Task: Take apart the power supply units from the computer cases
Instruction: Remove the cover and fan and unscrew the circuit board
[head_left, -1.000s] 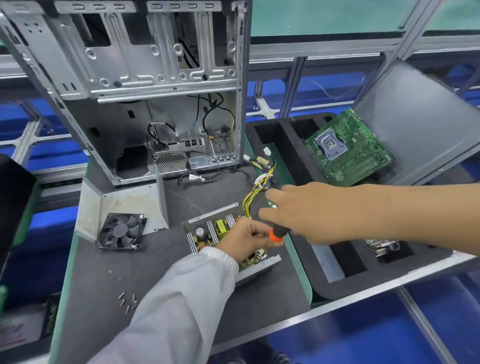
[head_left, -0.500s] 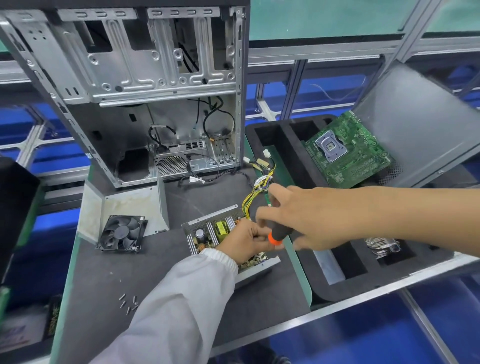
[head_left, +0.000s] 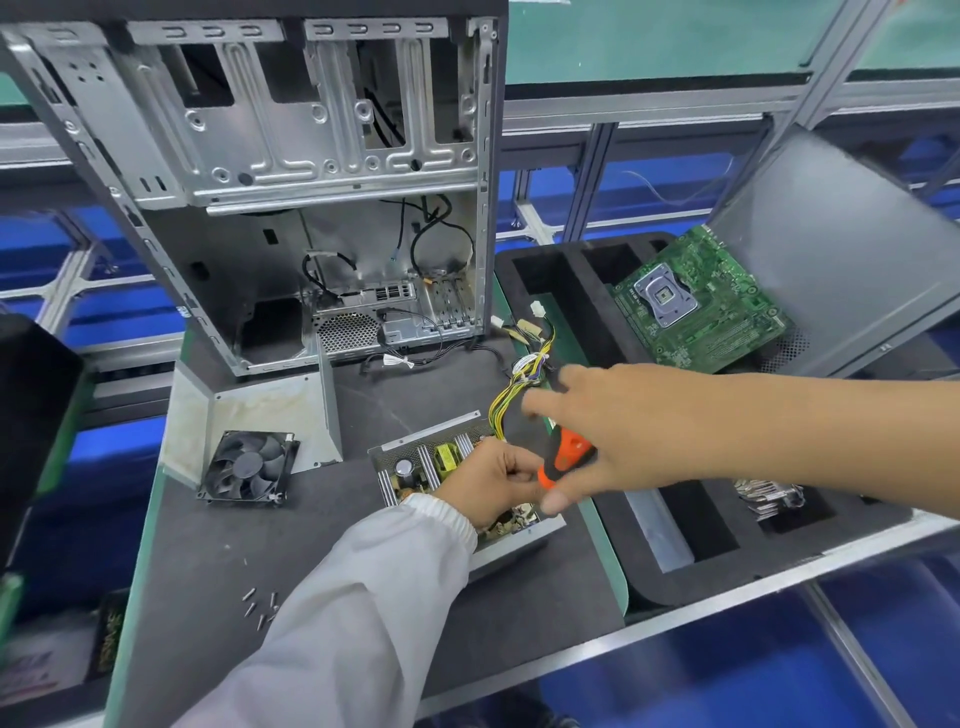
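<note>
Left hand (head_left: 496, 480) rests curled on the opened silver power supply unit (head_left: 415, 465); right hand (head_left: 597, 431) grips an orange-and-black screwdriver (head_left: 563, 457) above it, near the empty grey metal computer case (head_left: 311, 208)

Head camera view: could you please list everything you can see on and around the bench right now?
computer case: one, bare grey metal, open, standing at the back of the mat
power supply unit: one, opened, board exposed, mat centre
wire bundle: one, mostly yellow and black, running from the unit toward the foam tray
metal cover: one, grey, bent, left of the unit
fan: one, black, against the cover
screws: several, silver, near front of mat
foam tray: one, black, right
motherboard: one, green, in the tray
side panel: one, grey, leaning far right
screwdriver: one, orange and black handle
left hand: on the unit
right hand: holds screwdriver
</note>
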